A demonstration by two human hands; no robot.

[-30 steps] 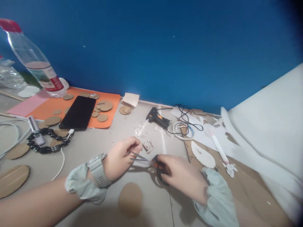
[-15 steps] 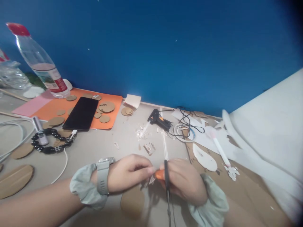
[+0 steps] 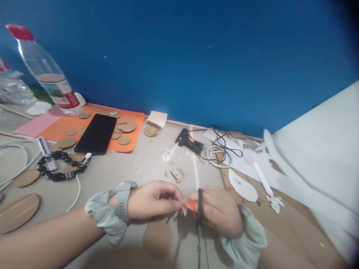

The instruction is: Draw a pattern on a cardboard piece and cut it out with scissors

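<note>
My left hand [image 3: 157,200], wearing a grey watch [image 3: 123,200] and a pale green scrunchie, pinches a small white paper-like scrap [image 3: 184,211] between thumb and fingers. Beside it, my right hand [image 3: 218,211] is closed around scissors [image 3: 199,213] with black on the handle, their blades pointing down toward me. An orange part [image 3: 191,204] sticks out of the right fingers toward the scrap; whether it belongs to the scissors I cannot tell. Below the left fingers lies a cardboard disc [image 3: 157,239]. Torn scraps [image 3: 177,174] are on the table just beyond.
A black glue gun [image 3: 190,142] with a tangled cord lies ahead. To the left are a phone [image 3: 97,133], cardboard discs on orange paper [image 3: 134,138], a black bead bracelet [image 3: 57,175] and a bottle [image 3: 50,74]. White cutouts [image 3: 242,185] rest on cardboard at right.
Both hands have shifted slightly, the right one a little toward the right. More of the orange part and the white scrap shows between them. Objects on the table have not moved.
</note>
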